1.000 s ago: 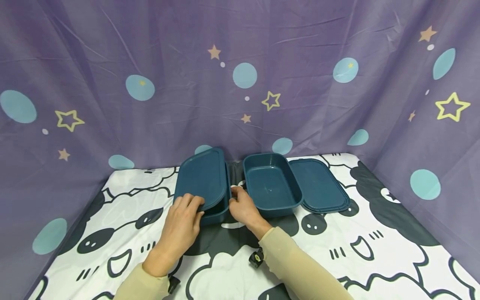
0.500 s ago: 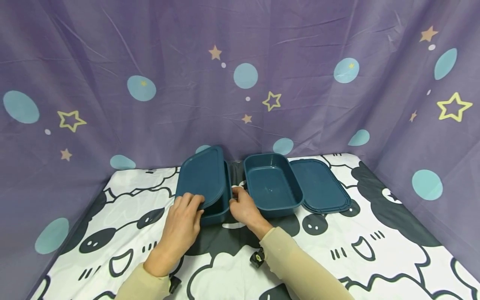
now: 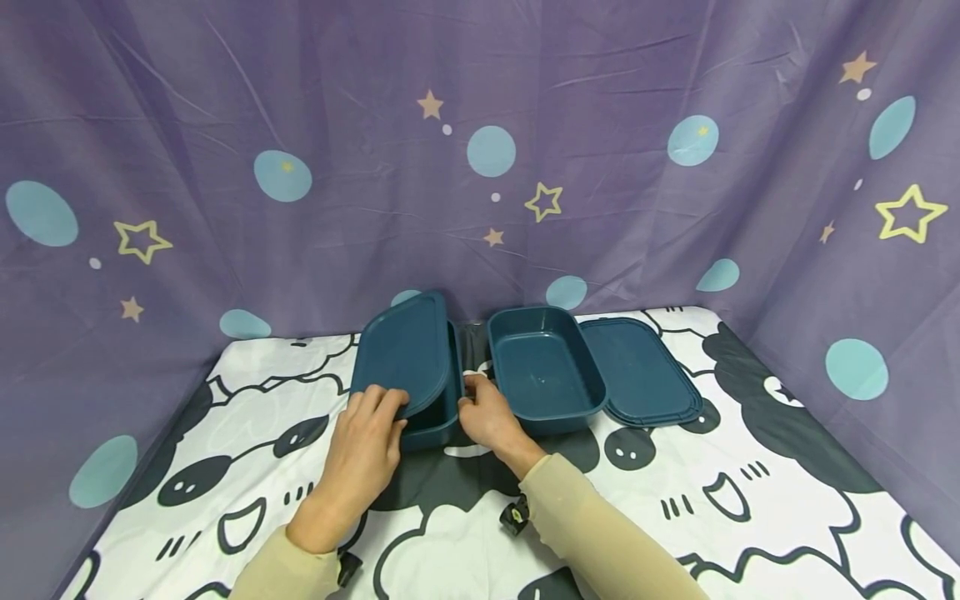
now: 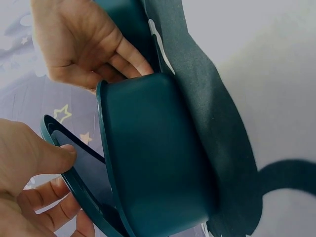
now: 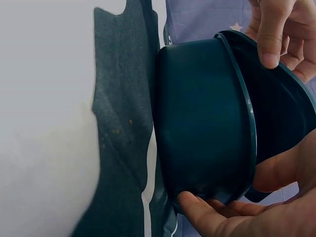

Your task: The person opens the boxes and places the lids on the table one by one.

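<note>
In the head view, a dark teal lid (image 3: 401,354) slants over the left of two matching food containers (image 3: 429,437), its right side raised so a gap shows along the rim. My left hand (image 3: 363,446) pinches the lid's near edge, thumb on the underside in the left wrist view. My right hand (image 3: 491,417) grips the container's right wall. In the right wrist view, the right thumb (image 5: 276,173) hooks over the rim while the fingers lie along the outside wall. The container's inside is mostly hidden under the lid.
Just right of my right hand stands a second teal container (image 3: 540,367), uncovered with nothing inside. Another teal lid (image 3: 637,371) lies flat beside it. A panda-print cloth (image 3: 450,542) covers the table, and a purple curtain (image 3: 600,225) hangs close behind.
The lid's right side has risen slightly, widening the gap over the left container. Both hands keep their hold in nearly the same place.
</note>
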A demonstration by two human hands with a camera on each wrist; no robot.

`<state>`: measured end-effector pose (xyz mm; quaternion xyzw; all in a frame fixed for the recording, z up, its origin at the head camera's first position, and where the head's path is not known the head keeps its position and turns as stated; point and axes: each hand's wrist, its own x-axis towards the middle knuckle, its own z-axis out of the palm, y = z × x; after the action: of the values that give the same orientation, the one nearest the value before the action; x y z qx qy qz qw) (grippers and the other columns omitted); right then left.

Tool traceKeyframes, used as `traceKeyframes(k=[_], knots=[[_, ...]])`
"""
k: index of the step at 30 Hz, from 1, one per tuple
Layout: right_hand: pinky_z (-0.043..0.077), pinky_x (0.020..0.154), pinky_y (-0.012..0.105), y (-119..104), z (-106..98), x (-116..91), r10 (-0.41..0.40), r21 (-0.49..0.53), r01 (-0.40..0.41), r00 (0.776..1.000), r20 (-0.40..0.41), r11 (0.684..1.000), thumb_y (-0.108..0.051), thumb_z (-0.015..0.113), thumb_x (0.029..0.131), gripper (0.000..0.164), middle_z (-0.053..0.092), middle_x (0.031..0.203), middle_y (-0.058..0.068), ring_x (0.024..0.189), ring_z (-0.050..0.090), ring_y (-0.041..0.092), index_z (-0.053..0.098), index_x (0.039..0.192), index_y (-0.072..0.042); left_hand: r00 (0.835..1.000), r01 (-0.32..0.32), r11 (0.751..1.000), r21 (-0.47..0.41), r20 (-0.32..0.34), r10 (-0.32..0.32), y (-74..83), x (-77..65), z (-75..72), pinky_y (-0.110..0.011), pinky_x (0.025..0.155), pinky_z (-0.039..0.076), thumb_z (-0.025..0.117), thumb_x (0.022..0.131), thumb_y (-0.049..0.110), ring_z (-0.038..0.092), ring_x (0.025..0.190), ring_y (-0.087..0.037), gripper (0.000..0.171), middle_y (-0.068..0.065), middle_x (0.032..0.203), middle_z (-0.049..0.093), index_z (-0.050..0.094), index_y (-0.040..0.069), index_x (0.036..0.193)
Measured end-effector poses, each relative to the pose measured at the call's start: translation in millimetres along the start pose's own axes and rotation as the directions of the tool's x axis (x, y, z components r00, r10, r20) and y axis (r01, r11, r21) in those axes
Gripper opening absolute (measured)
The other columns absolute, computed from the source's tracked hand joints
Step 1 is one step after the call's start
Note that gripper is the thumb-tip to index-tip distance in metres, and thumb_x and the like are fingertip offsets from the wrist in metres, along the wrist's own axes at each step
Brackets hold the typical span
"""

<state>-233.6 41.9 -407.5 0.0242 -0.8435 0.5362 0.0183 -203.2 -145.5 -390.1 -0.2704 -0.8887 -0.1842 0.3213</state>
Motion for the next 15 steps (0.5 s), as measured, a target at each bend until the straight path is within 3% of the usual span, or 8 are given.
traceKeyframes(k=[15], knots=[[0.044, 0.091, 0.046, 2.0, 0.6, 1.0, 0.021, 0.02, -0.021, 1.0, 0.012, 1.0, -0.006, 0.044, 0.097, 0.041, 0.053, 0.127, 0.019, 0.116, 0.05, 0.03, 0.043, 0.137, 0.005, 1.0, 0.006, 1.0, 0.008, 0.004, -0.006, 0.9, -0.3, -1.0, -0.041, 0.063, 0.041, 0.075, 0.076, -0.001, 0.05, 0.079, -0.028, 0.03, -0.006, 0.091, 0.056, 0.061, 0.01, 0.101]])
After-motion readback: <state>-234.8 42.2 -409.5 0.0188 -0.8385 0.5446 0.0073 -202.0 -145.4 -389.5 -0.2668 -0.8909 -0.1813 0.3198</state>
